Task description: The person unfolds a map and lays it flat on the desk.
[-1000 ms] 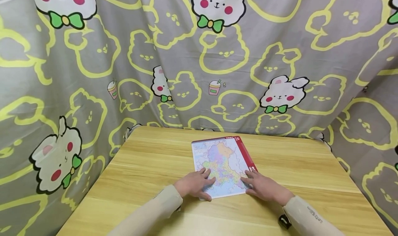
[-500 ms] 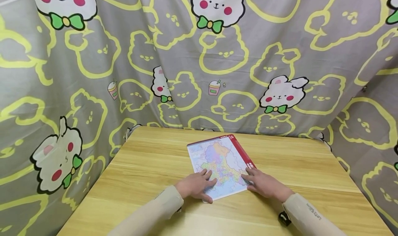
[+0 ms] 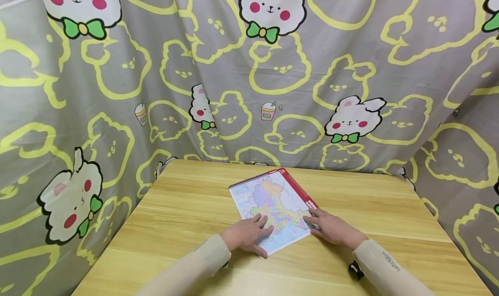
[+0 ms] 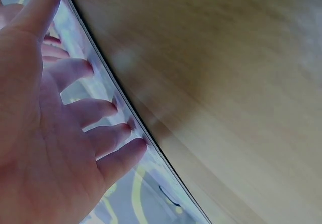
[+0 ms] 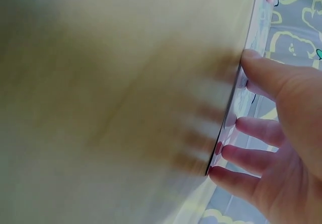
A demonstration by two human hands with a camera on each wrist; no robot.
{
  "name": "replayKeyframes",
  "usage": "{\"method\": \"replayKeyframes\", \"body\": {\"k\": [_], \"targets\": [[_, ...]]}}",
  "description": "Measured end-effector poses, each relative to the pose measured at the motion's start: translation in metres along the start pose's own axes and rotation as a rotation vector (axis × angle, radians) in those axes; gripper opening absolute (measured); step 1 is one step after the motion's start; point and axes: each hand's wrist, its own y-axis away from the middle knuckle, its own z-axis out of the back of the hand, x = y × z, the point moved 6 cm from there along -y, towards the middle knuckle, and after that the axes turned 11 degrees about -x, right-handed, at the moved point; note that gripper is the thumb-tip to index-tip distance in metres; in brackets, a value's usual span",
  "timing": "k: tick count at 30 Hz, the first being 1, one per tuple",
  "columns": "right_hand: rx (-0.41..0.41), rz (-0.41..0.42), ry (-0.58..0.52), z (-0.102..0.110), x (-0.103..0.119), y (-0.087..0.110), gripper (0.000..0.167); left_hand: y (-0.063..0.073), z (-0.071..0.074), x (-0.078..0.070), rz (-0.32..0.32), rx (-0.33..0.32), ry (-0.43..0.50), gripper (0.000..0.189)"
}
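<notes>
Spreading the left hand's fingers (image 4: 110, 133) along the lower left edge of a map sheet (image 3: 269, 196), just below the centre of the head frame, left hand (image 3: 245, 236) palm down. Touching its right corner with the right hand (image 3: 335, 229), fingers straight and apart. Lying aslant on a wooden table (image 3: 187, 200), red strip (image 3: 299, 187) towards the right. Facing a patterned curtain (image 3: 288, 103) across the upper frame.

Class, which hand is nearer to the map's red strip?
Right. The right hand touches the map beside the near end of the red strip; the left hand lies at the map's opposite edge.
</notes>
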Motion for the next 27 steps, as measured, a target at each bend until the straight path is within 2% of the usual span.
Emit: {"method": "replayKeyframes", "body": {"k": [9, 15, 27], "targets": [[0.023, -0.044, 0.001, 0.000, -0.007, -0.004, 0.044, -0.001, -0.002, -0.004, -0.011, 0.000, -0.014, 0.084], [0.004, -0.008, -0.001, 0.002, -0.010, -0.008, 0.043, -0.003, -0.001, -0.004, -0.005, -0.008, -0.002, 0.084], [-0.011, -0.004, -0.010, 0.003, -0.022, -0.017, 0.041, -0.008, -0.003, -0.006, -0.002, 0.001, 0.003, 0.084]]}}
